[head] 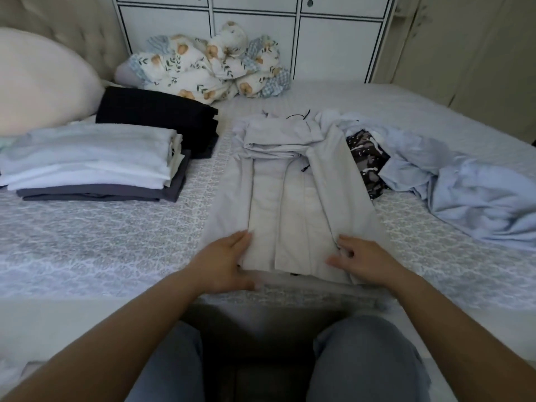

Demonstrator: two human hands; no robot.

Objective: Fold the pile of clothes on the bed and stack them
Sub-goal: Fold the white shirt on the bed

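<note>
**Both hands on the near hem of a half-folded grey garment**

The wide bed with its pale blue-grey patterned cover fills the view. At its head lean a large cream pillow and a bundled floral quilt printed with bears and leaves. On the right lies a crumpled heap of light blue clothes, still unfolded, with a dark camouflage-print piece tucked against its left edge.

In the middle, directly ahead of the person, the long pale grey garment with dark drawstrings lies flat, its sides turned inward and its top folded over. To the left sit two finished stacks: a stack of folded pale blue, white and dark grey clothes, and just behind it a stack of folded black clothes.

The left hand rests at the garment's near left corner, fingers fairly straight on top of the cloth and thumb lying along the hem edge. The right hand is at the near right corner, its fingers curled round the folded edge and gripping it, thumb spread out over the fabric.
</note>
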